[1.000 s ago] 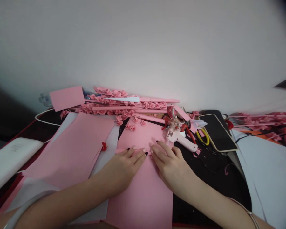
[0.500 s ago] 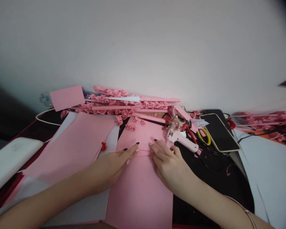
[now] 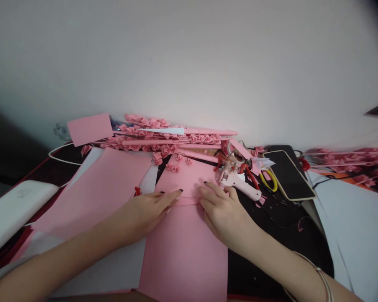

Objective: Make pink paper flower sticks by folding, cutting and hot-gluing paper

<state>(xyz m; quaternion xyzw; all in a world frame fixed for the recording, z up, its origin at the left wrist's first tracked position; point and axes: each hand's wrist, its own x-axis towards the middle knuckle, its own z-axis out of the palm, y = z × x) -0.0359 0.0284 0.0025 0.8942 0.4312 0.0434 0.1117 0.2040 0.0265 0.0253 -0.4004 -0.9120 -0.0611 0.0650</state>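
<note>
In the head view a sheet of pink paper (image 3: 189, 251) lies lengthwise in front of me, with a crosswise edge or fold between my hands. My left hand (image 3: 151, 213) grips the paper at the left end of that edge, fingers stretched forward on top and thumb lower. My right hand (image 3: 222, 209) holds the right end, fingers bent over the paper. Parts of both thumbs and what lies beneath the fingers are hidden. Small folded pink paper flowers (image 3: 172, 167) rest just beyond the sheet's far part. A pink glue gun (image 3: 241, 184) lies beside my right hand.
Pink paper sheets (image 3: 97, 188) lie left, with a red clip-like piece (image 3: 137, 191) on them. A white power bank (image 3: 19, 205) is far left. Flower stems (image 3: 157, 142) line the wall. Yellow-handled scissors (image 3: 269, 180), a phone (image 3: 290, 174) and white paper (image 3: 353, 226) sit right.
My left hand has shifted slightly left and down along the paper edge. My right hand's fingers have drawn in a little. The paper and other things stay put.
</note>
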